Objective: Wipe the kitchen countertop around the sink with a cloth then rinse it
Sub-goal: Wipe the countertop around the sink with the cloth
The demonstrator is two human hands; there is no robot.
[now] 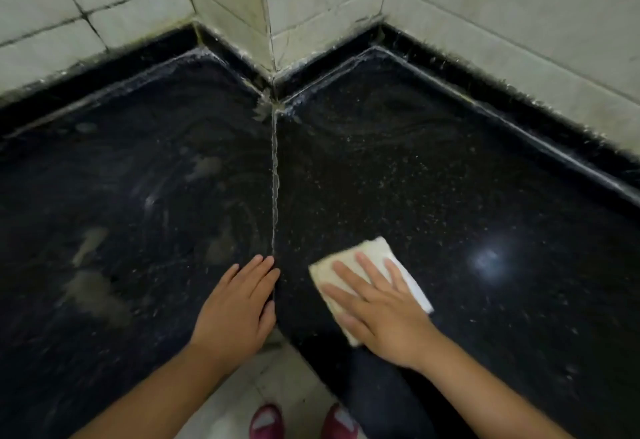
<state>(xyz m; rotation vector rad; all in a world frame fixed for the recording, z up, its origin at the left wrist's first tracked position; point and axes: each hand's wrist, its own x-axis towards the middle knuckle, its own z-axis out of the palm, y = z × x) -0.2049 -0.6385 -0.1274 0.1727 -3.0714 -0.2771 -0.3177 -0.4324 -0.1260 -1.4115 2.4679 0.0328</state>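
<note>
Near the worktop's front edge, the right hand presses the cloth flat to wipe; the left hand rests flat, seemingly bracing.

The cloth is pale cream, folded into a flat rectangular pad, lying under the right hand, whose straight, spread fingers press it flat; its far corner and outer edge stick out beyond the fingertips. The worktop is black speckled stone, L-shaped, with a pale seam running away from between the two hands. Left of the left hand, which rests flat beside the seam, it shows greyish smears; beyond the right hand, faint swirl marks.
</note>
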